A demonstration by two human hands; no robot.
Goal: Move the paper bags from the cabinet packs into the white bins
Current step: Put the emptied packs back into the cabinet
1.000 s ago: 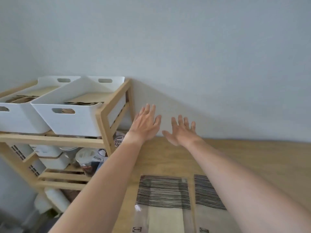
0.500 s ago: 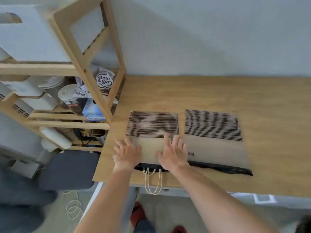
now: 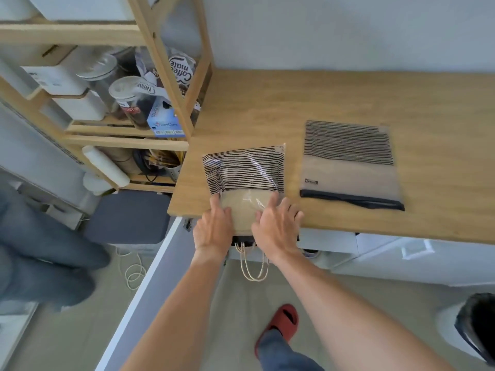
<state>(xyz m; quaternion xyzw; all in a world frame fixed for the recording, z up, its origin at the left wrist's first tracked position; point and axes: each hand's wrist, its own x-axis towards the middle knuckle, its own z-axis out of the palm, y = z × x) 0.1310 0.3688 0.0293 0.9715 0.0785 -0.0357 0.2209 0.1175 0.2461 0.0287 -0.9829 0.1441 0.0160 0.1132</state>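
Two clear plastic packs of brown paper bags with black stripes lie on the wooden table point(image 3: 348, 97). The left pack point(image 3: 243, 170) hangs over the near table edge, its plastic creased, and white cord handles point(image 3: 254, 266) dangle below. My left hand point(image 3: 213, 228) and my right hand point(image 3: 276, 226) grip that pack's near end side by side, fingers on top and thumbs hidden. The right pack point(image 3: 348, 167) lies flat and untouched. Only the undersides of the white bins point(image 3: 80, 6) show, on the shelf's top level.
The wooden shelf unit point(image 3: 171, 84) stands left of the table, holding jars, a Coffee mate bag point(image 3: 182, 70) and a blue box. A grey stool seat point(image 3: 128, 215) sits below it. Another person's legs are at far left, and a head is at lower right.
My view dropped from the bins and wall to the table edge. Both hands came down onto the left pack and drew it toward me, past the edge.
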